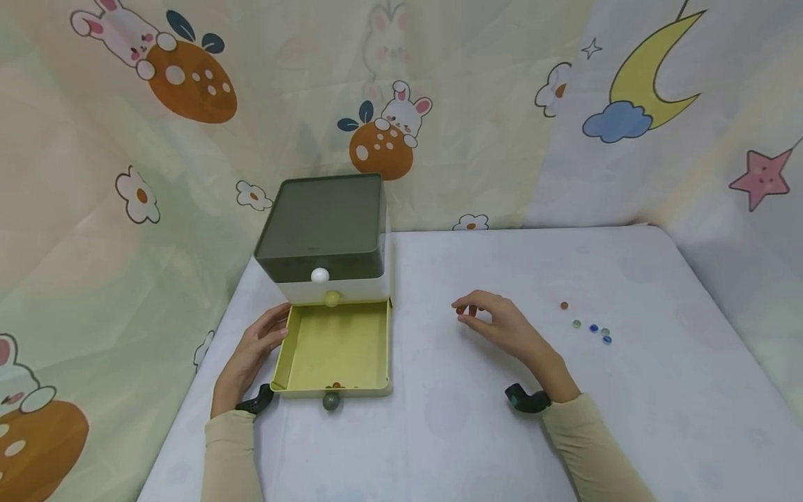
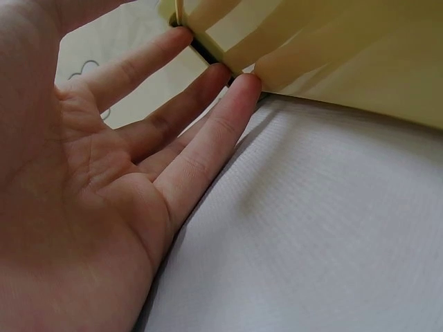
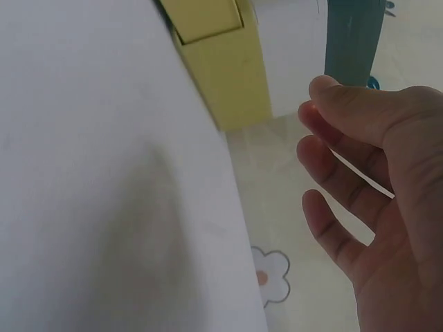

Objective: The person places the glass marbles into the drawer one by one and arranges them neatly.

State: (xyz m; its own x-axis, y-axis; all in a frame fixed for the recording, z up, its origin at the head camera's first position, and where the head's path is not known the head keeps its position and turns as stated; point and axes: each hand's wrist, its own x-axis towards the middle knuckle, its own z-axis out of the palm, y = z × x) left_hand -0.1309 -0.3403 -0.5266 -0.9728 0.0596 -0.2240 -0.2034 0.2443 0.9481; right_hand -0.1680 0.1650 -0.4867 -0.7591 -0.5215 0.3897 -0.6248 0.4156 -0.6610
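Note:
My right hand (image 1: 498,324) pinches a small reddish-brown marble (image 1: 460,311) between thumb and fingertip, held over the white cloth right of the drawer unit. In the right wrist view the thumb and index finger of this hand (image 3: 374,159) meet, the marble hidden behind them. The yellow drawer (image 1: 339,341) is pulled out toward me, a green knob (image 1: 331,401) on its front. A few orange-brown marbles (image 1: 337,385) show just behind its front wall. My left hand (image 1: 254,348) rests against the drawer's left side, its fingers nearly straight with fingertips at the edge (image 2: 152,145).
Above the drawer stands the unit's dark green top (image 1: 323,216) with a white knob (image 1: 320,275). Several marbles lie at the right on the table: a brown one (image 1: 564,305), a greenish one (image 1: 576,323) and blue ones (image 1: 593,328). A printed curtain (image 1: 477,139) hangs behind the table.

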